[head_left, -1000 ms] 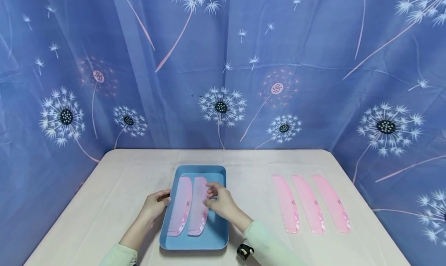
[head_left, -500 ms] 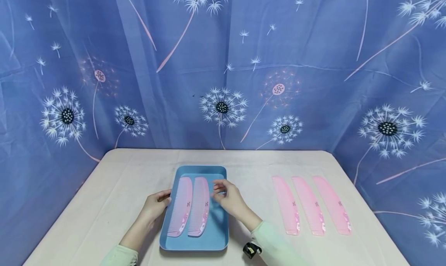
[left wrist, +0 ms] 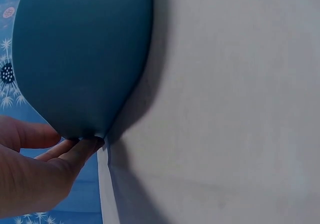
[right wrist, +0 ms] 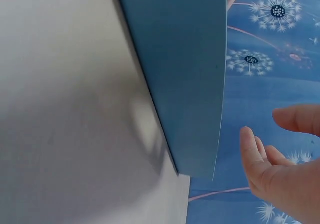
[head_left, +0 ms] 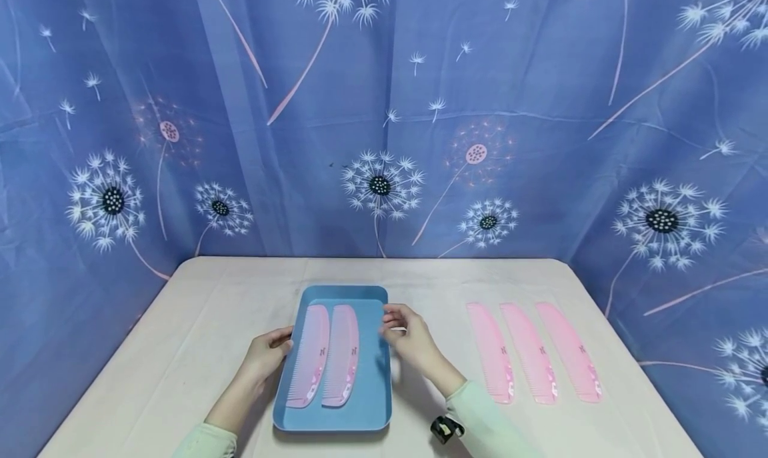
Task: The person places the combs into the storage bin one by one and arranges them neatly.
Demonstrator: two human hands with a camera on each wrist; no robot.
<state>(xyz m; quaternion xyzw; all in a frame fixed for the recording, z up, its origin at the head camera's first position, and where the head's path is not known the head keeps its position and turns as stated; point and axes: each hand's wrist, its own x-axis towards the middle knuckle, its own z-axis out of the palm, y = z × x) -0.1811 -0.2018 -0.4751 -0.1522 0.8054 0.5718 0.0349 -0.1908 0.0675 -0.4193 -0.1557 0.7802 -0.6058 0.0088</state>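
Note:
Two pink combs lie side by side in a blue tray (head_left: 373, 385), one comb (head_left: 312, 355) to the left and the other comb (head_left: 343, 355) near the middle. At the tray's left edge, my left hand (head_left: 264, 358) holds the wall; the left wrist view shows its thumb and fingertips (left wrist: 95, 143) at the wall's end. My right hand (head_left: 417, 343) hovers by the tray's right rim, holding nothing. Its thumb and fingers stand apart in the right wrist view.
Three more pink combs lie in a row on the right of the table (head_left: 444, 278): a near comb (head_left: 493, 351), a middle comb (head_left: 531, 351) and a far-right comb (head_left: 570, 351). A blue dandelion-print curtain (head_left: 300, 178) surrounds the table's back and sides.
My right hand has let go of the second comb in the tray and moved right, to the tray's right rim. My left hand has stayed at the left edge.

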